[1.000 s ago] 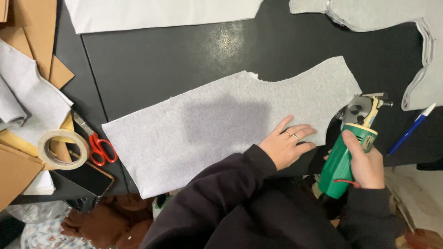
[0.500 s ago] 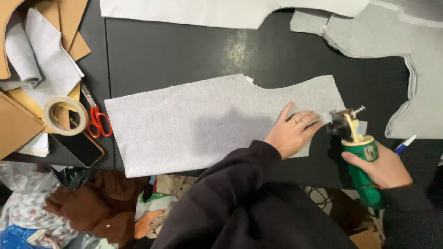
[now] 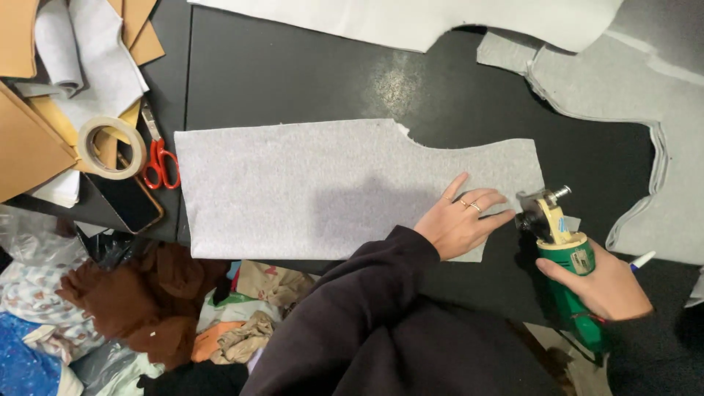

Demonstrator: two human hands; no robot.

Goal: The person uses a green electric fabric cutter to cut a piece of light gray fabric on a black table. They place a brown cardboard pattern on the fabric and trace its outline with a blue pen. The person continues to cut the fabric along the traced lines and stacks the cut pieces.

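Pressing flat on the right end of the grey fabric panel (image 3: 315,187), the left hand (image 3: 460,220) lies with fingers spread and released, pinning cloth rather than grasping it, fingertips aimed toward 2 o'clock. The panel's long axis runs 9 to 3 o'clock across the dark desk (image 3: 293,73); its right edge ends just beside the cutter. The right hand (image 3: 601,282) has its grip clenched around the green barrel of the electric rotary cutter (image 3: 561,238), whose metal head points toward 11 o'clock and sits at the panel's lower right corner, at 3 o'clock from the left hand's fingertips and close to them. From the right-hand grip, the uncut cloth therefore lies toward 9 to 10 o'clock. Red-handled scissors (image 3: 158,158) and a tape roll (image 3: 111,147) rest well apart beyond the panel's left end.
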